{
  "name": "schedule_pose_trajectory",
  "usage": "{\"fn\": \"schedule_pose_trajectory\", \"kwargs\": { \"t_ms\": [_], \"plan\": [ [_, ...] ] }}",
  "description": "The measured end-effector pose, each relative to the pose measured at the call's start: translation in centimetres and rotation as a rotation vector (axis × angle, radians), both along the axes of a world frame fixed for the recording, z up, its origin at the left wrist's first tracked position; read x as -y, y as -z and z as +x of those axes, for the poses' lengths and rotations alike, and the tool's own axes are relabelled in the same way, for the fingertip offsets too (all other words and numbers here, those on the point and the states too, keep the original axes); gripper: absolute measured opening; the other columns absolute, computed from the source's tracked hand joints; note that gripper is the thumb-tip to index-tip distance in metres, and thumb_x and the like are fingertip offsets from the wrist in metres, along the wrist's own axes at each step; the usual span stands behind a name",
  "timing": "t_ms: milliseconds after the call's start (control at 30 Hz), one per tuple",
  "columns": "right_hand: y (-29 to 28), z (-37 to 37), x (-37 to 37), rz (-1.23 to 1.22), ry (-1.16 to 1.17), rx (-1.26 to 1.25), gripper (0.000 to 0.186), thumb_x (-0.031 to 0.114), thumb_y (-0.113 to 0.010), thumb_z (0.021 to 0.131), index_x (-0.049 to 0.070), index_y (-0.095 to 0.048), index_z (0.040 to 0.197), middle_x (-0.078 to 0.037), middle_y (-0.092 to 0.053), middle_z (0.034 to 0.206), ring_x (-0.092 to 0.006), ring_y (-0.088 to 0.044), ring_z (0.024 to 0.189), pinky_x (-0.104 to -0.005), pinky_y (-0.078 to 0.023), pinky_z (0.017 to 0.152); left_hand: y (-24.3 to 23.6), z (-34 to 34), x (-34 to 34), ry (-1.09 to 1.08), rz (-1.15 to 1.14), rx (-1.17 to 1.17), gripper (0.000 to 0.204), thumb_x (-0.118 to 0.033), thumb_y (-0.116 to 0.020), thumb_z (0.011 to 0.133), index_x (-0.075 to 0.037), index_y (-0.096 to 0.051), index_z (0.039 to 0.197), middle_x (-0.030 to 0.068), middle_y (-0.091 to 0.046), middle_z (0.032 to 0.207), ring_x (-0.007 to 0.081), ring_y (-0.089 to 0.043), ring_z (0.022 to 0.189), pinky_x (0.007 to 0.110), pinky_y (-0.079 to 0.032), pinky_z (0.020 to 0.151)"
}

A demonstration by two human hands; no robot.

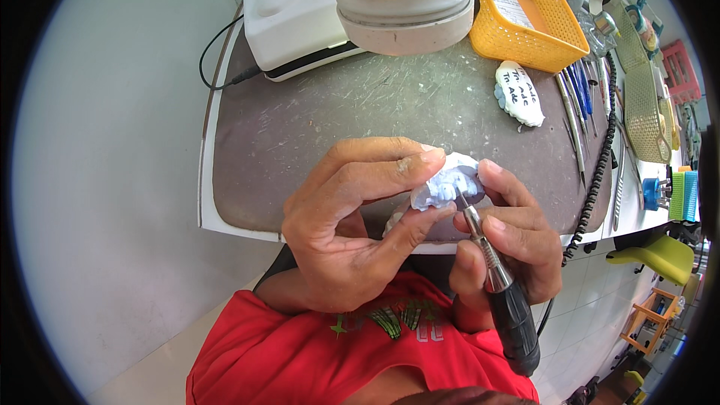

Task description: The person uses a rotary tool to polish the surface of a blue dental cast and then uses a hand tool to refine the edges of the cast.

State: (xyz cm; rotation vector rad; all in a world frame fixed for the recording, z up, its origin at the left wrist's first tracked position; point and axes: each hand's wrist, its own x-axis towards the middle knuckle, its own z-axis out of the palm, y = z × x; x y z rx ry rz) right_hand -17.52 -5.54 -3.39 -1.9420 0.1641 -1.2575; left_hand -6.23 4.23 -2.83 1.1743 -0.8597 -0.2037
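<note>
Between the fingers of my left hand (pixel 349 217) is a pale blue-and-white dental plaster cast (pixel 448 182), pinched by thumb and fingertips above the near edge of the bench. My right hand (pixel 517 236) is closed around a handpiece (pixel 506 304) with a black body and metal nose. Its thin bit points up and meets the tooth side of the cast, though exact contact is too small to tell. Some right fingertips also rest against the cast's right side. On the bench, beyond my right hand, lies a second white plaster cast (pixel 519 94) with handwriting on its base.
A ribbed white hose (pixel 401 0) hangs over the back of the bench (pixel 300 135), beside a white machine (pixel 296 15). At the right are a yellow basket (pixel 529 15), several slim hand tools (pixel 577 97), a black coiled cord (pixel 598 172) and a pale mesh basket (pixel 645 112).
</note>
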Motion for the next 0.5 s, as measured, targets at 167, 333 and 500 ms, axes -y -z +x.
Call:
{"fn": "schedule_pose_trajectory", "kwargs": {
  "t_ms": [167,333,500],
  "plan": [
    [-0.13,0.42,-0.06,0.076,-0.035,0.104,0.026,0.007,-0.079,0.076,-0.001,-0.061,0.093,-0.013,-0.066,0.078,-0.0365,-0.068,0.089,-0.0486,-0.056,0.085,-0.02,-0.06,-0.05,-0.001,0.009,-0.005,0.035,0.008,-0.075,0.072,0.002,-0.065,0.105,0.0183,-0.063,0.105,0.0238,-0.065,0.095,0.031,-0.054,0.080],
    [-0.10,-0.05,0.12,0.032,-0.027,0.025,0.025,0.017,-0.074,0.083,0.002,-0.058,0.095,-0.011,-0.065,0.076,-0.0256,-0.068,0.081,-0.0504,-0.052,0.092,-0.08,-0.07,-0.12,0.007,0.010,-0.024,0.035,0.009,-0.075,0.073,0.003,-0.065,0.105,0.0182,-0.062,0.106,0.0238,-0.065,0.096,0.031,-0.056,0.080],
    [-0.15,-0.02,0.17,-0.005,0.001,-0.004,0.027,0.023,-0.070,0.087,0.004,-0.056,0.097,-0.009,-0.064,0.075,-0.0188,-0.068,0.076,-0.0516,-0.049,0.095,-0.04,-0.04,-0.04,0.015,0.004,-0.023,0.034,0.008,-0.075,0.073,0.003,-0.065,0.106,0.0181,-0.062,0.106,0.0236,-0.065,0.096,0.031,-0.056,0.080]
  ]
}}
